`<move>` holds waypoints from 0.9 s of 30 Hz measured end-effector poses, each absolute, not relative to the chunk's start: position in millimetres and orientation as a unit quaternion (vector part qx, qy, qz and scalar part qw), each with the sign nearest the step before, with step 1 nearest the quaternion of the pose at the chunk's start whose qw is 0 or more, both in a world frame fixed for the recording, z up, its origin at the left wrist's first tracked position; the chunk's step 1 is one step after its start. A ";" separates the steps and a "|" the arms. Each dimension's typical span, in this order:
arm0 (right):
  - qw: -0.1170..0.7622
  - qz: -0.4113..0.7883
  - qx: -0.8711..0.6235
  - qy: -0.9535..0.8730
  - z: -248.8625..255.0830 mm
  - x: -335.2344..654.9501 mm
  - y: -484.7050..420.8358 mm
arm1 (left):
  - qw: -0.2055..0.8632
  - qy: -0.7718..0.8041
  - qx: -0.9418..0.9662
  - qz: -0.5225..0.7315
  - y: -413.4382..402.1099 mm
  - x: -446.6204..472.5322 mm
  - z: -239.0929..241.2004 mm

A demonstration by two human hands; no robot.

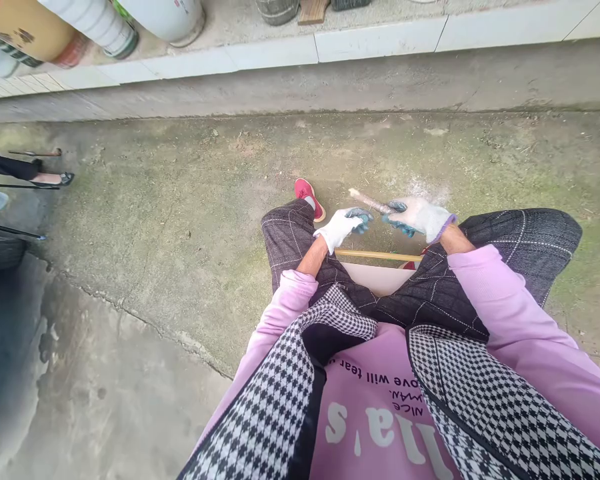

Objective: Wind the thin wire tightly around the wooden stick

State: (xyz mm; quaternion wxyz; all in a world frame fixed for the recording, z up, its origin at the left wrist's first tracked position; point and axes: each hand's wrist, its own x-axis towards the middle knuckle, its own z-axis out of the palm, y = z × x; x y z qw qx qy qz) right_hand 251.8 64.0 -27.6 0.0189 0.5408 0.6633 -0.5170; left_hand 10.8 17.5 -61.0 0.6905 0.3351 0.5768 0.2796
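Observation:
My right hand [416,217], in a white work glove with a blue-grey palm, is closed around one end of a short, rough, brownish stick [373,201]. The stick points up and to the left, and its far tip is pale. Just left of it is my left hand [344,225], gloved the same way, with its fingers curled in. Whatever those fingers hold, if anything, is hidden. Both hands are above the ground between my knees, a small gap apart.
Behind my hands a yellow bar [380,255] runs along a pale panel [375,277] between my legs. White powder [425,190] marks the concrete. Pots and jars [165,20] line a tiled ledge [275,52] ahead. Another person's foot [50,179] shows at far left.

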 end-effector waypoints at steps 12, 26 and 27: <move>0.115 -0.641 0.357 0.669 -13.8 272.4 59.5 | 0.657 0.563 0.421 0.271 20.8 -1.2 -75.3; 0.136 -0.393 0.553 0.721 -32.3 248.6 70.8 | 0.646 0.599 0.399 0.255 15.3 10.9 -59.5; 0.119 -0.407 0.565 0.708 -30.1 248.8 70.3 | 0.657 0.594 0.382 0.263 16.1 11.3 -58.4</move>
